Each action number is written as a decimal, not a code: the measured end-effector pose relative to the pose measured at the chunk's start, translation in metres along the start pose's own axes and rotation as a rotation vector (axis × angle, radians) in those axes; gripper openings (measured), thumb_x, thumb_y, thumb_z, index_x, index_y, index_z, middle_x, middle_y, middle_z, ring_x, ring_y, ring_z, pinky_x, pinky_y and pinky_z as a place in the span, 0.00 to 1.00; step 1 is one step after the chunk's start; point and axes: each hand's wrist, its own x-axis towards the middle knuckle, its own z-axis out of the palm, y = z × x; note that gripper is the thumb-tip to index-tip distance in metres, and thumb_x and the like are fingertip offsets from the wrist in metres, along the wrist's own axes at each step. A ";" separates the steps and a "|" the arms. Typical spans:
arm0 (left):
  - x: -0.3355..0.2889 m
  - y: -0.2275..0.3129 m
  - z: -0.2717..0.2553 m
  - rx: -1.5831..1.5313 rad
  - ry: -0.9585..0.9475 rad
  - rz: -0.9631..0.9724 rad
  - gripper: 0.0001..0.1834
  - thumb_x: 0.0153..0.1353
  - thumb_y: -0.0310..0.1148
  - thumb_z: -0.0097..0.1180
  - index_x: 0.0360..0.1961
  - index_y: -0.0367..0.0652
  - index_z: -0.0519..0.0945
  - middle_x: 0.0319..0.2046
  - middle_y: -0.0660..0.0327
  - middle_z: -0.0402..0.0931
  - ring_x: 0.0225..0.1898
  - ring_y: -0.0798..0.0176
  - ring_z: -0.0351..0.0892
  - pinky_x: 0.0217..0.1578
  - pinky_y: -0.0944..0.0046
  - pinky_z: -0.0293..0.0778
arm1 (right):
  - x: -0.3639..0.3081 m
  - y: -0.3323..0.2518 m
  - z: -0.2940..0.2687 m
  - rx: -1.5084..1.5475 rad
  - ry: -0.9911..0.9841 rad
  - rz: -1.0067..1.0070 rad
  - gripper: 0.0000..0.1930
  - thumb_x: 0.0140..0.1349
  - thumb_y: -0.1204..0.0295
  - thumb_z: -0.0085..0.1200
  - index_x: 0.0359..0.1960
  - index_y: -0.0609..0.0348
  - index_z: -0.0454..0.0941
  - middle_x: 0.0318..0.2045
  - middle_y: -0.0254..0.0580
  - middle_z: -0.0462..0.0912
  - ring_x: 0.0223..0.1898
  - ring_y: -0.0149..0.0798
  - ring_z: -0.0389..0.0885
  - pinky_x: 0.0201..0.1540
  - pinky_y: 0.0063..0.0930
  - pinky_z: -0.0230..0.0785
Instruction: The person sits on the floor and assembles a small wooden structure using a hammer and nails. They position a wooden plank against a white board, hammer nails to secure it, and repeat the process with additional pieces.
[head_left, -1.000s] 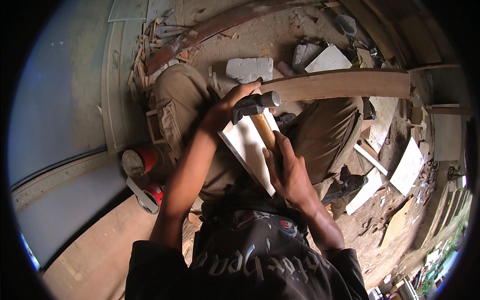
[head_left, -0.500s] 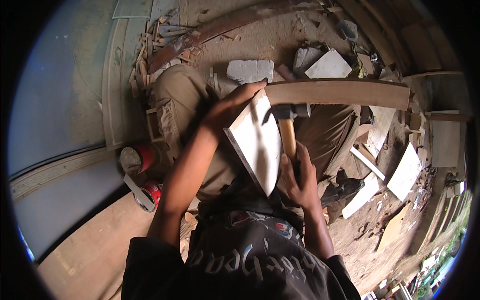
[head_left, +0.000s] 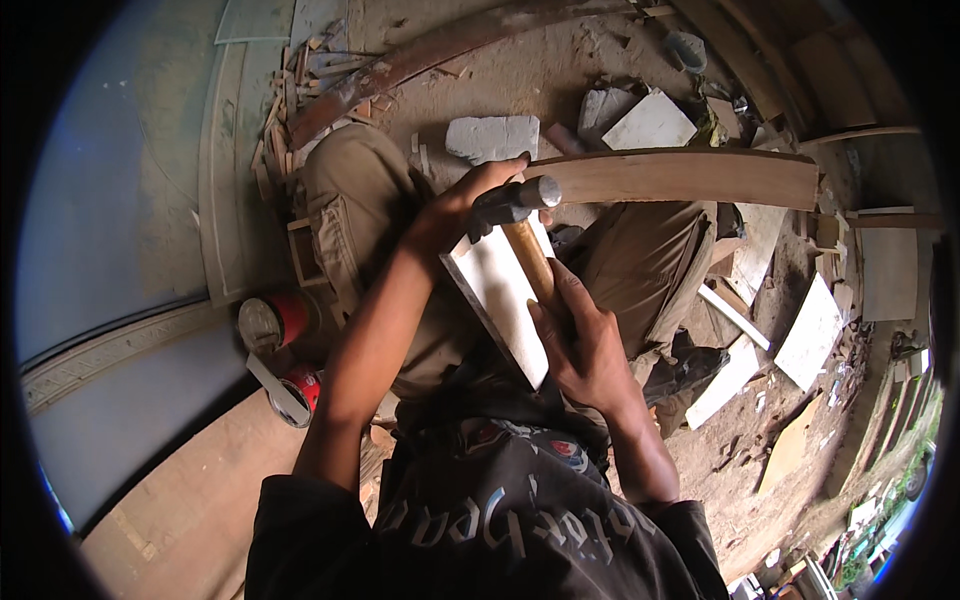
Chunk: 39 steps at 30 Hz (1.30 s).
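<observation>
My left hand [head_left: 462, 205] is closed round the corner where a white-faced board [head_left: 505, 295] meets one end of a long brown plank [head_left: 680, 178]. From that corner the plank reaches off to the right above my knee, and the board slants down toward my lap. A claw hammer [head_left: 527, 250] is in my right hand [head_left: 588, 345], which is wrapped round its wooden handle. The hammer's metal head hangs over the corner, close to my left hand, and hides part of the joint. Whether the head touches the wood I cannot tell.
Two red cans [head_left: 292, 318] stand to my left, a flat strip [head_left: 277, 385] leaning by them. A white block [head_left: 492, 138] lies ahead. White board offcuts [head_left: 808, 332] and wood scraps litter the ground to the right. A long reddish beam [head_left: 400, 68] lies at the far side.
The hammer has moved up and to the left, from over the board's inner side to over the corner by my left hand. My left hand keeps its hold.
</observation>
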 end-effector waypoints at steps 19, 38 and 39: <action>-0.011 -0.002 0.000 -0.066 0.221 -0.047 0.25 0.68 0.44 0.46 0.57 0.35 0.70 0.41 0.55 0.79 0.42 0.63 0.79 0.47 0.63 0.75 | -0.016 0.046 0.011 0.495 0.075 0.337 0.24 0.73 0.63 0.40 0.63 0.68 0.61 0.22 0.32 0.72 0.22 0.24 0.69 0.26 0.20 0.65; 0.004 -0.024 -0.042 -0.300 0.015 -0.239 0.22 0.68 0.41 0.47 0.59 0.43 0.71 0.47 0.49 0.75 0.48 0.60 0.77 0.52 0.62 0.72 | -0.018 0.070 -0.005 0.213 0.366 0.181 0.24 0.68 0.66 0.51 0.60 0.67 0.64 0.32 0.44 0.79 0.30 0.33 0.78 0.34 0.26 0.69; -0.009 -0.028 -0.033 -0.181 -0.098 0.083 0.29 0.61 0.42 0.52 0.58 0.33 0.68 0.49 0.45 0.73 0.54 0.54 0.74 0.53 0.58 0.72 | -0.019 0.071 -0.007 0.306 0.427 0.195 0.24 0.68 0.67 0.51 0.61 0.66 0.63 0.31 0.38 0.77 0.28 0.28 0.74 0.30 0.22 0.67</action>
